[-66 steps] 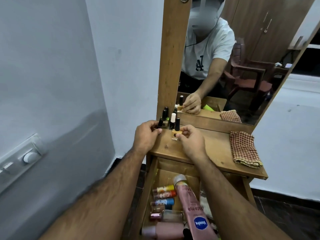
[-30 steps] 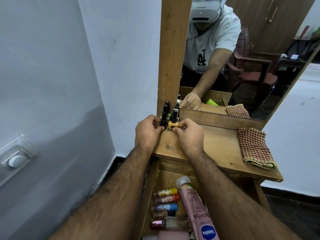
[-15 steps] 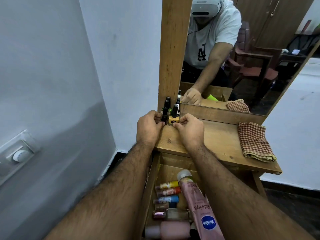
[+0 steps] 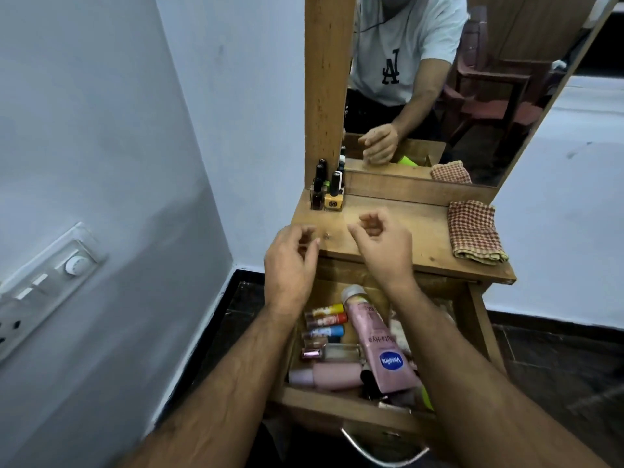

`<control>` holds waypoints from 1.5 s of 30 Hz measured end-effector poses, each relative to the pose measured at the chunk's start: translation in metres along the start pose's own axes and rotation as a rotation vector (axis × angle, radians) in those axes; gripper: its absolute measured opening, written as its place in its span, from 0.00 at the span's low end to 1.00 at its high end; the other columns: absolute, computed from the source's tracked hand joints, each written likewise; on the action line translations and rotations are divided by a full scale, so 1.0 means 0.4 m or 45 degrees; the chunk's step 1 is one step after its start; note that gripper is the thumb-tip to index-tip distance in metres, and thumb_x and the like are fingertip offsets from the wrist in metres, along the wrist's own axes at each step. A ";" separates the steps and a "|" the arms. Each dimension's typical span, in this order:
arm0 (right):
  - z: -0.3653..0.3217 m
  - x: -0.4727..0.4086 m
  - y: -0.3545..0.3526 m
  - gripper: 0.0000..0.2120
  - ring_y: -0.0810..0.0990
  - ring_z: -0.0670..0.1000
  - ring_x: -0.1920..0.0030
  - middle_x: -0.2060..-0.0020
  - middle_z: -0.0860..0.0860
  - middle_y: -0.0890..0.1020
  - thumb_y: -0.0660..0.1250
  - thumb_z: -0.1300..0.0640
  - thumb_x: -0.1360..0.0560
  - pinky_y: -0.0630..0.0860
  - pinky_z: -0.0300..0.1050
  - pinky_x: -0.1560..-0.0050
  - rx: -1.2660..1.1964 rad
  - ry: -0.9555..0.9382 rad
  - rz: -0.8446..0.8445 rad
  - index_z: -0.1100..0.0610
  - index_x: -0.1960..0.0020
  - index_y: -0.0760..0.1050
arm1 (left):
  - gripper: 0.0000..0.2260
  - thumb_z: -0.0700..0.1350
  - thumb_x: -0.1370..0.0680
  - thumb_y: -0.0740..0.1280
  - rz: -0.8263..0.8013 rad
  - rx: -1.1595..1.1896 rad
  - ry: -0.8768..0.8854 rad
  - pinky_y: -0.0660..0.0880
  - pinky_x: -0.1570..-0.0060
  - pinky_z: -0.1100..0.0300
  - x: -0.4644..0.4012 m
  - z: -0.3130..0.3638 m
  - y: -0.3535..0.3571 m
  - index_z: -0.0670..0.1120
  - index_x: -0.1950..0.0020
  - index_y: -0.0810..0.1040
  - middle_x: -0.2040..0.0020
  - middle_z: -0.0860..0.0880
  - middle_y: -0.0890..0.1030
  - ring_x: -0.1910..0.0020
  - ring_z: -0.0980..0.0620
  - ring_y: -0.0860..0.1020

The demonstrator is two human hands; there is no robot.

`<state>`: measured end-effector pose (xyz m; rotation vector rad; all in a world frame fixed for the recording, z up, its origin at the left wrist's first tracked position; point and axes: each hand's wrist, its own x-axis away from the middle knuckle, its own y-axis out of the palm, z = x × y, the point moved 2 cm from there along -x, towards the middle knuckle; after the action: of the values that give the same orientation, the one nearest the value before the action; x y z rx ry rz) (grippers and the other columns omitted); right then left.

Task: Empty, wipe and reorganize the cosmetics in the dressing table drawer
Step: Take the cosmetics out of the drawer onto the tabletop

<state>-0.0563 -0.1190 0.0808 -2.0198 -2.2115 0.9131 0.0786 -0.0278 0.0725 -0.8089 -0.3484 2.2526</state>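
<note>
Several nail polish bottles [image 4: 327,192] stand clustered in the back left corner of the dressing table top [image 4: 405,228], against the mirror frame. My left hand [image 4: 292,265] and my right hand [image 4: 381,246] hover above the table's front edge, fingers loosely curled, holding nothing. Below them the drawer [image 4: 337,408] is pulled out. It holds a pink Vaseline tube [image 4: 378,339], several small lip balm tubes [image 4: 324,320], a pink bottle [image 4: 329,376] and other cosmetics partly hidden by my right forearm.
A folded checked cloth [image 4: 474,233] lies at the right end of the table top. The mirror [image 4: 456,79] rises behind, with its wooden frame post [image 4: 329,79] on the left. A wall with a switch panel [image 4: 44,285] is close on the left.
Both hands have let go of the nail polish bottles and pulled back toward me, from the back corner to the table's front edge. The bottles stay grouped in the corner.
</note>
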 end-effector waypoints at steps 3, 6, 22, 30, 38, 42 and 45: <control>0.011 0.117 -0.061 0.02 0.79 0.41 0.62 0.64 0.43 0.79 0.71 0.55 0.24 0.77 0.37 0.61 0.041 -0.068 0.071 0.52 0.55 0.78 | 0.07 0.42 0.22 0.69 -0.188 -0.026 0.036 0.77 0.48 0.62 0.079 -0.004 0.019 0.47 0.45 0.82 0.50 0.52 0.82 0.52 0.57 0.79; 0.050 0.185 -0.097 0.03 0.78 0.41 0.64 0.66 0.43 0.80 0.72 0.55 0.25 0.76 0.37 0.63 0.128 0.032 -0.059 0.51 0.58 0.79 | 0.09 0.41 0.23 0.70 -0.368 -0.105 0.035 0.78 0.45 0.59 0.118 0.003 0.038 0.48 0.43 0.82 0.48 0.53 0.83 0.50 0.57 0.79; 0.183 0.230 -0.159 0.09 0.84 0.52 0.57 0.62 0.50 0.84 0.68 0.62 0.25 0.83 0.54 0.53 0.277 0.681 -0.168 0.52 0.62 0.78 | 0.05 0.46 0.22 0.70 -0.740 -0.306 -0.457 0.79 0.53 0.58 0.213 -0.001 0.096 0.49 0.48 0.83 0.53 0.50 0.85 0.59 0.56 0.80; 0.106 0.245 -0.111 0.12 0.80 0.47 0.53 0.52 0.46 0.83 0.73 0.47 0.27 0.78 0.47 0.51 0.533 0.319 -0.490 0.50 0.46 0.79 | 0.09 0.39 0.22 0.67 -0.799 -0.526 -0.232 0.75 0.53 0.63 0.178 -0.032 0.057 0.47 0.44 0.82 0.49 0.49 0.82 0.54 0.53 0.79; 0.096 0.253 -0.072 0.24 0.73 0.51 0.42 0.44 0.48 0.74 0.75 0.45 0.31 0.72 0.48 0.43 0.776 0.156 -0.633 0.47 0.38 0.73 | 0.12 0.42 0.21 0.64 -0.945 -0.868 0.078 0.73 0.47 0.57 0.191 -0.017 0.061 0.43 0.38 0.78 0.42 0.42 0.78 0.44 0.44 0.79; 0.099 0.254 -0.081 0.27 0.75 0.52 0.43 0.43 0.49 0.77 0.74 0.45 0.30 0.74 0.50 0.43 0.773 0.227 -0.638 0.49 0.34 0.70 | 0.12 0.42 0.21 0.64 -0.951 -0.909 0.093 0.74 0.46 0.55 0.195 -0.017 0.067 0.44 0.37 0.77 0.41 0.43 0.77 0.44 0.44 0.79; 0.096 0.257 -0.084 0.27 0.77 0.52 0.48 0.47 0.50 0.80 0.73 0.45 0.30 0.76 0.49 0.47 0.771 0.291 -0.609 0.50 0.36 0.68 | 0.14 0.42 0.21 0.64 -0.959 -0.965 0.114 0.74 0.42 0.52 0.193 -0.023 0.074 0.45 0.35 0.75 0.37 0.43 0.74 0.42 0.43 0.77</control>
<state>-0.1186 -0.0406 0.0251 -1.1970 -1.8560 1.0492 0.0260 0.0051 0.0172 -0.9285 -1.2701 1.3488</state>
